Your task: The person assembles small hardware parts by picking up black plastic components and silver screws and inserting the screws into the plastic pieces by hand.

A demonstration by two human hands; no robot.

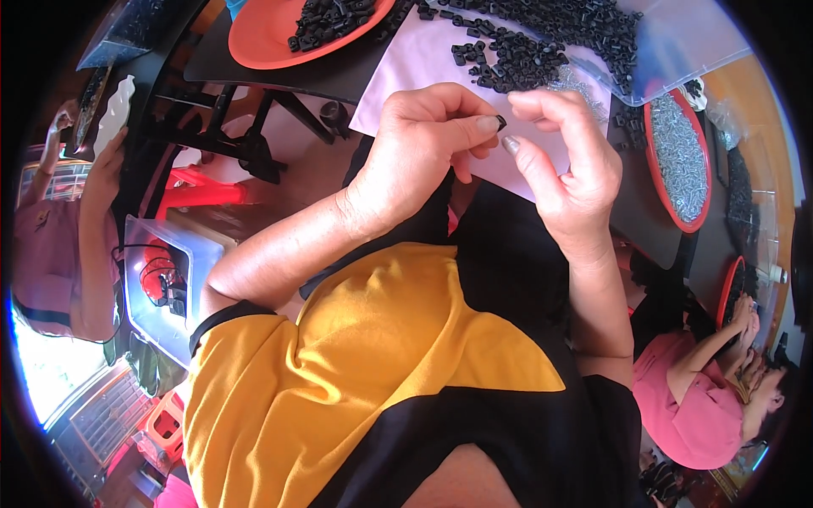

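Observation:
Between the thumb and forefinger of my left hand point(423, 140) is pinched a small black plastic part point(500, 124). My right hand point(572, 157) hovers just to its right, thumb and fingers apart, with nothing visible between them. Both hands are above the near part of a pale pink sheet point(398, 85). Beyond them lies a heap of similar black parts point(517, 55), and a small pile of clear or silvery pieces point(580, 85) sits behind my right hand.
An orange-red plate point(262, 42) with black parts stands far left. At right are a clear plastic bin point(694, 42) and a red-rimmed tray point(650, 140) of small silvery metal pieces. People work on both sides; a clear tub point(207, 254) stands low at left.

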